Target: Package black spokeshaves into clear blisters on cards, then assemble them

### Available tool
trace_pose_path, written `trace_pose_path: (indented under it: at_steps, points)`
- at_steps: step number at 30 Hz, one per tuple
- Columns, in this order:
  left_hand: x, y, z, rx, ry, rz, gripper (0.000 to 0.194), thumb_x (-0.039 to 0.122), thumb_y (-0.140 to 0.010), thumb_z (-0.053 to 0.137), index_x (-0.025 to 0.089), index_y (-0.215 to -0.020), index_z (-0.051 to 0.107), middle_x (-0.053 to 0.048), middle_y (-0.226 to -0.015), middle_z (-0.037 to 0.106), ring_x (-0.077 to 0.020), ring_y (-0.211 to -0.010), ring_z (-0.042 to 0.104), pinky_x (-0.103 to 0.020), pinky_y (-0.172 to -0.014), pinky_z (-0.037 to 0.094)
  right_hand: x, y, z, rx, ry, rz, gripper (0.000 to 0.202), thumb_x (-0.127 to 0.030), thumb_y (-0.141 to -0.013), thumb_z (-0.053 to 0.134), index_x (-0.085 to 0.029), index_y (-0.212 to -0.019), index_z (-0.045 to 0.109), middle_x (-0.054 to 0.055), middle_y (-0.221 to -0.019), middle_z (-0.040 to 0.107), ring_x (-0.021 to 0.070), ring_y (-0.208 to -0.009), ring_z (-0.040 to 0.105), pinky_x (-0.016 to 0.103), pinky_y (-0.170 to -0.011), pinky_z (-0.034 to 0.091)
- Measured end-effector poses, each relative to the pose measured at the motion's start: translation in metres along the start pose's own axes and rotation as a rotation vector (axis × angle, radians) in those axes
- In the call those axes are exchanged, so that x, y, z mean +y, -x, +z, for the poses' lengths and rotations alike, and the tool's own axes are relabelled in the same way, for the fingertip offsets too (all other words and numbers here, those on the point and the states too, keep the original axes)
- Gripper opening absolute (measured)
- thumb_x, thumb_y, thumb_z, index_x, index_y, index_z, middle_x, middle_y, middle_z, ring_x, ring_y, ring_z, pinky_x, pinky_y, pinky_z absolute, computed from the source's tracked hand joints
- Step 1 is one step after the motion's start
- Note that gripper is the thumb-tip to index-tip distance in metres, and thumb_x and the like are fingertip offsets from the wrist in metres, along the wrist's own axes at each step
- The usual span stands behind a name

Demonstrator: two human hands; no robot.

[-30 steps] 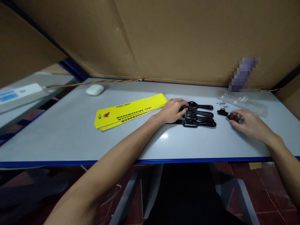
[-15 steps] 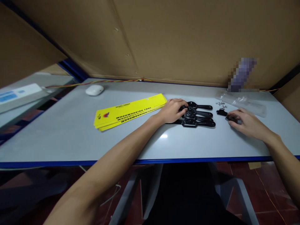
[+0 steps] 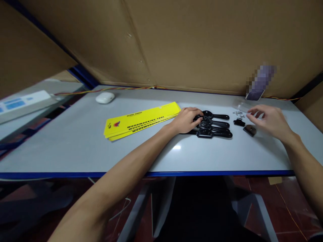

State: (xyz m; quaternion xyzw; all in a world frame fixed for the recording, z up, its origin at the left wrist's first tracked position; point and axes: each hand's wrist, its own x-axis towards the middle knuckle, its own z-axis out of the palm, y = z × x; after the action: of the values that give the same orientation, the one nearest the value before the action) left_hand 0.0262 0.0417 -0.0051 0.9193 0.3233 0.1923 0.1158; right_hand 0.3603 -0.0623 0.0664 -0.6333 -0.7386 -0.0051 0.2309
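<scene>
My left hand (image 3: 188,120) lies over the left part of a row of black spokeshave bodies (image 3: 213,124), its thumb and fingers curled on one of them. Part of that row is hidden beneath the hand. To the right, my right hand (image 3: 268,121) is raised with fingers apart and nothing visible between them, slightly blurred. Small silvery screws (image 3: 239,114) lie just left of its fingertips. Below the screws are flat black metal pieces (image 3: 239,122). A dark stack of small plates (image 3: 249,130) sits on the table below the right fingertips.
Yellow printed cards (image 3: 141,121) lie fanned left of my left hand. A white rounded case (image 3: 105,97) is near the back left. A phone (image 3: 259,82), partly pixelated, leans at the back right, with clear plastic (image 3: 241,103) in front. Cardboard walls (image 3: 189,43) enclose the table (image 3: 75,144).
My right hand has let go of the dark plates and moved up and slightly right, towards the screws and clear plastic. My left hand stays on the spokeshaves.
</scene>
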Motion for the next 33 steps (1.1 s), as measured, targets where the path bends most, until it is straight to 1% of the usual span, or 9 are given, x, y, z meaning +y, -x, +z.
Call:
trace_pose_path:
  at_steps: [4, 8, 10, 14, 20, 25, 27, 30, 33]
  points:
    - [0.001, 0.0, -0.002, 0.021, 0.026, 0.009, 0.041, 0.036, -0.102, 0.042, 0.015, -0.116, 0.075, -0.013, -0.127, 0.076, -0.03, -0.116, 0.07, -0.047, -0.106, 0.053, -0.006, -0.03, 0.005, 0.289, -0.063, 0.054, 0.019, -0.046, -0.081, 0.073, -0.028, -0.083, 0.071, 0.007, -0.076, 0.074, 0.0259, -0.068, 0.066, 0.043, -0.069, 0.048]
    - [0.002, 0.001, -0.005, 0.046, 0.042, -0.005, 0.043, 0.037, -0.103, 0.041, 0.015, -0.109, 0.076, -0.013, -0.123, 0.077, -0.0293, -0.112, 0.071, -0.046, -0.103, 0.055, 0.003, -0.042, 0.019, 0.374, -0.126, 0.035, 0.019, -0.044, -0.086, 0.066, -0.026, -0.081, 0.069, 0.007, -0.071, 0.07, 0.0241, -0.064, 0.062, 0.042, -0.066, 0.046]
    - [0.003, 0.001, -0.006, 0.044, 0.037, -0.012, 0.045, 0.038, -0.103, 0.039, 0.014, -0.107, 0.077, -0.014, -0.121, 0.077, -0.0303, -0.112, 0.071, -0.048, -0.103, 0.055, 0.01, -0.041, 0.026, 0.306, -0.11, 0.004, 0.02, -0.042, -0.086, 0.063, -0.025, -0.077, 0.068, 0.006, -0.067, 0.068, 0.0231, -0.062, 0.061, 0.04, -0.066, 0.044]
    - [0.005, 0.002, -0.008, 0.053, 0.032, -0.041, 0.049, 0.041, -0.104, 0.036, 0.014, -0.107, 0.077, -0.014, -0.12, 0.077, -0.0312, -0.112, 0.071, -0.049, -0.103, 0.055, 0.018, -0.033, 0.029, 0.082, -0.02, -0.06, 0.02, -0.038, -0.086, 0.061, -0.026, -0.072, 0.069, 0.004, -0.063, 0.066, 0.0215, -0.06, 0.058, 0.04, -0.07, 0.042]
    - [0.007, 0.002, -0.013, 0.075, -0.017, -0.062, 0.052, 0.042, -0.105, 0.034, 0.014, -0.108, 0.077, -0.014, -0.115, 0.077, -0.0311, -0.11, 0.07, -0.05, -0.101, 0.055, 0.014, -0.025, 0.025, 0.023, -0.048, 0.026, 0.022, -0.042, -0.087, 0.063, -0.025, -0.077, 0.071, -0.001, -0.052, 0.053, 0.0178, -0.051, 0.047, 0.036, -0.062, 0.036]
    - [0.018, 0.006, -0.017, 0.042, -0.061, 0.062, 0.053, 0.043, -0.106, 0.034, 0.012, -0.121, 0.074, -0.017, -0.125, 0.075, -0.0319, -0.119, 0.068, -0.05, -0.108, 0.052, 0.01, -0.024, 0.031, -0.098, -0.084, -0.024, 0.029, -0.047, -0.087, 0.06, -0.023, -0.083, 0.076, -0.002, -0.053, 0.052, 0.0168, -0.052, 0.047, 0.035, -0.062, 0.036]
    - [0.026, 0.008, -0.015, -0.013, -0.065, 0.122, 0.055, 0.048, -0.106, 0.038, 0.012, -0.135, 0.068, -0.018, -0.14, 0.069, -0.0339, -0.132, 0.062, -0.052, -0.115, 0.048, 0.01, -0.024, 0.032, -0.143, -0.063, -0.038, 0.03, -0.048, -0.087, 0.06, -0.024, -0.087, 0.078, -0.001, -0.058, 0.057, 0.0176, -0.055, 0.051, 0.035, -0.064, 0.037]
    - [0.036, 0.011, -0.009, -0.113, -0.1, 0.132, 0.065, 0.056, -0.105, 0.045, 0.015, -0.154, 0.053, -0.019, -0.164, 0.048, -0.0383, -0.152, 0.044, -0.06, -0.123, 0.038, 0.014, -0.025, 0.03, -0.237, -0.028, -0.092, 0.033, -0.053, -0.085, 0.065, -0.025, -0.093, 0.08, 0.002, -0.071, 0.066, 0.0199, -0.065, 0.057, 0.036, -0.068, 0.04]
    - [0.04, 0.013, -0.004, -0.182, -0.126, 0.094, 0.069, 0.061, -0.105, 0.044, 0.017, -0.159, 0.047, -0.02, -0.171, 0.037, -0.0402, -0.159, 0.033, -0.064, -0.126, 0.031, 0.017, -0.026, 0.026, -0.354, -0.018, -0.108, 0.042, -0.06, -0.082, 0.071, -0.025, -0.102, 0.082, 0.003, -0.077, 0.068, 0.0208, -0.069, 0.058, 0.037, -0.07, 0.041]
